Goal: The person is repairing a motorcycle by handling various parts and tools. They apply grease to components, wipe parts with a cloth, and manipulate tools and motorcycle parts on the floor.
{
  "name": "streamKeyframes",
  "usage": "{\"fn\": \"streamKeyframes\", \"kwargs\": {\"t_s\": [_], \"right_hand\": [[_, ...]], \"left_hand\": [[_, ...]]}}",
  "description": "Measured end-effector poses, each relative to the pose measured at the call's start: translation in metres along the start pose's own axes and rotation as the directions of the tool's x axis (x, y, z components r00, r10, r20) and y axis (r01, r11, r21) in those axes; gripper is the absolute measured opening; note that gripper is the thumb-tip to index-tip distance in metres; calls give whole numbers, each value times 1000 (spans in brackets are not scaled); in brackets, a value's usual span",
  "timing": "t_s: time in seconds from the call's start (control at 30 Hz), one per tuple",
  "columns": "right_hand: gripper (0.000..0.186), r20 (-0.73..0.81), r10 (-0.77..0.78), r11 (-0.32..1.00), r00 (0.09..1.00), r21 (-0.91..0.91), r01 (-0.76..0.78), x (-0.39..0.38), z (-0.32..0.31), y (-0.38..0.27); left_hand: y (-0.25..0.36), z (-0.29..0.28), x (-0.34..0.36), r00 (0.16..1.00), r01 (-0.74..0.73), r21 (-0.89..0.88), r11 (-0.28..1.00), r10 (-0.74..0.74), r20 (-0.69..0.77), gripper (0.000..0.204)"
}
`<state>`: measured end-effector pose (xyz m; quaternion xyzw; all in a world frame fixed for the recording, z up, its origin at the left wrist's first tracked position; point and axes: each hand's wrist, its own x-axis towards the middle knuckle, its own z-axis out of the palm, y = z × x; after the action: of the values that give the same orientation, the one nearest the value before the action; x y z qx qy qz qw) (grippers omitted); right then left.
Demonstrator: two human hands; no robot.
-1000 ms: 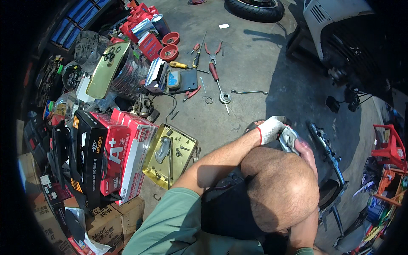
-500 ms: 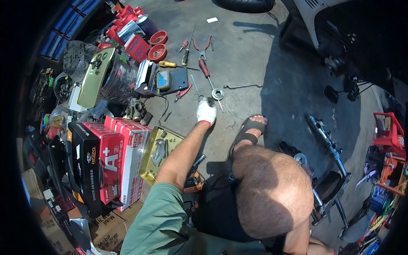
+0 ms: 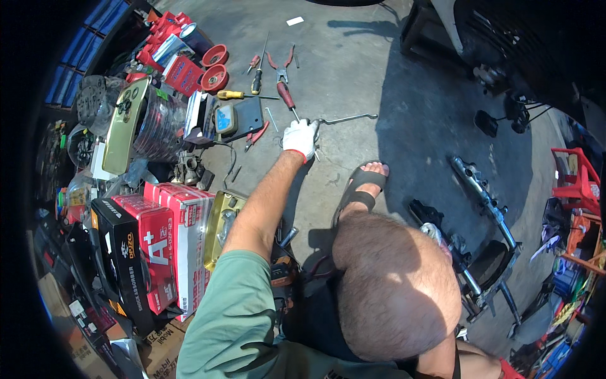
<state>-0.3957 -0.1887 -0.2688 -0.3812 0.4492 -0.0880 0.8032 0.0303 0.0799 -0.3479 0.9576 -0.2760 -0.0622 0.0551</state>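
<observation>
My left hand (image 3: 299,138) wears a white glove with a red cuff and reaches down to the floor. Its fingers are curled over a round metal part, which the glove hides almost wholly. A red-handled screwdriver (image 3: 286,96) lies with its shaft running toward these fingers. Just right of the hand is a double-ended wrench (image 3: 348,118); behind it are red-handled pliers (image 3: 282,74). Smaller red cutters (image 3: 255,136) and a thin rod (image 3: 272,120) lie to its left. I cannot make out my right hand; bare skin shows at the lower right, behind my knee.
A yellow-handled screwdriver (image 3: 231,95) and red cups (image 3: 214,78) lie farther back. Stacked boxes (image 3: 192,246) and a gold tray (image 3: 218,218) stand at left. A power tool (image 3: 282,273) sits by my leg. Fork tubes (image 3: 483,189) and a red chair (image 3: 574,180) are at right.
My left hand has moved up and over the round metal part, which was in plain sight beside it before. The whole view has shifted slightly.
</observation>
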Motion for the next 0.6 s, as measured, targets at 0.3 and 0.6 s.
{"fn": "streamKeyframes", "kwargs": {"t_s": [0.3, 0.6], "right_hand": [[27, -7, 11, 1000, 1000, -13, -11, -13, 6, 5], [25, 38, 35, 999, 999, 17, -35, -7, -6, 10]], "left_hand": [[-12, -2, 5, 993, -80, 14, 997, 78, 83, 42], [-15, -11, -27, 882, 387, -637, -667, 66, 467, 52]]}}
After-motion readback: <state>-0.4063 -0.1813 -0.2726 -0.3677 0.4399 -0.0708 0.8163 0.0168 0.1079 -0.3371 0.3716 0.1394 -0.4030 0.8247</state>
